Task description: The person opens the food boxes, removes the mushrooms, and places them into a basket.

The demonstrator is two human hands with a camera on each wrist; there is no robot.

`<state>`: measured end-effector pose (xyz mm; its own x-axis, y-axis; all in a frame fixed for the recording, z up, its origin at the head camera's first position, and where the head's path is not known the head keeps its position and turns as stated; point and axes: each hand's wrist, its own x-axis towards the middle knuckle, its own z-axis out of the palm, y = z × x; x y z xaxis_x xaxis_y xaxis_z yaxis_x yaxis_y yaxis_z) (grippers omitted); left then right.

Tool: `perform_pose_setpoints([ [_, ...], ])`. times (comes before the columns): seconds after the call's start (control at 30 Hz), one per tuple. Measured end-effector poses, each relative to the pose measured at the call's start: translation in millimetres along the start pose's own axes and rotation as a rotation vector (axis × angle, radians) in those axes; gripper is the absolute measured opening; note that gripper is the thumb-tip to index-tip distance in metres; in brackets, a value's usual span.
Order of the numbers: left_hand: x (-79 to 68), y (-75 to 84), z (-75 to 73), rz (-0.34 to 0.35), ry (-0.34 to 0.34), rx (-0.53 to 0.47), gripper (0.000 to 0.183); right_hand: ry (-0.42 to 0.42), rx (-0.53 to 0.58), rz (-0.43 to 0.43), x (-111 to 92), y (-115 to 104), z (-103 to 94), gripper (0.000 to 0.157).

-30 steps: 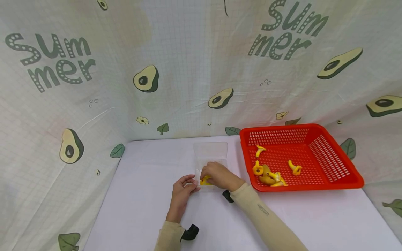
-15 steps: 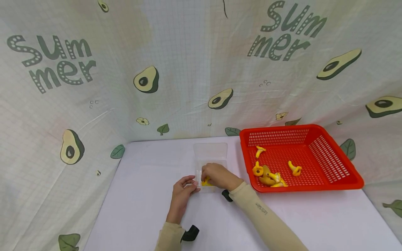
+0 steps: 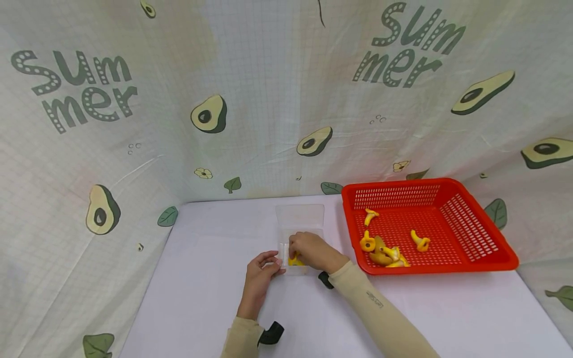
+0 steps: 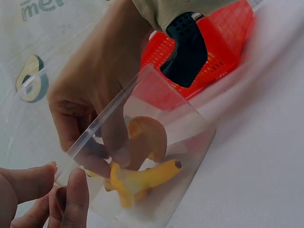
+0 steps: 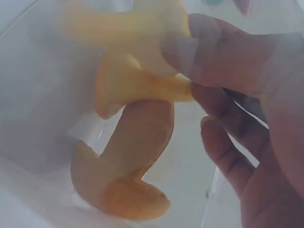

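My left hand [image 3: 259, 278] pinches the left edge of a clear plastic box [image 3: 302, 271], thumb and fingers meeting at its rim. Down inside the box, my right hand [image 3: 312, 250] pinches a yellow trumpet-shaped mushroom [image 4: 147, 181] between thumb and fingers. Close under it, the right wrist view shows a second yellow mushroom [image 5: 137, 85] and a tan, thick-stemmed mushroom [image 5: 137, 147]. The tan mushroom's cap [image 4: 151, 135] shows through the wall in the left wrist view. From above, the right hand hides much of the box's inside.
A red perforated basket [image 3: 492, 233] stands to the right, holding several yellow mushrooms [image 3: 421, 241] and a tan mushroom [image 3: 379, 254] near its left side. The box's clear lid [image 3: 300, 215] lies folded back behind it. A printed curtain [image 3: 259, 99] rises beyond the white table [image 3: 215, 238].
My right hand has shifted slightly to the right within the box, and the yellow mushroom with it. My left hand keeps its place at the edge.
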<state>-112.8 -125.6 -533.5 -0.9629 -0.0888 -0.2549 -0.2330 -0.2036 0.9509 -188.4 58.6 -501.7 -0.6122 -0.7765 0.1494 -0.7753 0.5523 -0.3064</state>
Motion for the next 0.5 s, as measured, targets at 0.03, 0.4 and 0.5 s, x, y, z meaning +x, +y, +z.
perform_pose_setpoints([
  [0.03,-0.1,-0.2,-0.1,-0.002,0.0,0.002,0.038,0.012,-0.007,-0.006,-1.0,0.0,-0.1,0.011],
  [0.4,1.6,-1.1,-0.1,0.003,0.01,0.014,0.039,0.259,0.008,-0.021,-19.0,2.2,-10.8,0.015],
  [0.5,1.2,-0.9,-0.2,0.003,0.009,0.024,0.038,0.312,0.023,0.004,-23.0,2.2,-16.1,0.017],
])
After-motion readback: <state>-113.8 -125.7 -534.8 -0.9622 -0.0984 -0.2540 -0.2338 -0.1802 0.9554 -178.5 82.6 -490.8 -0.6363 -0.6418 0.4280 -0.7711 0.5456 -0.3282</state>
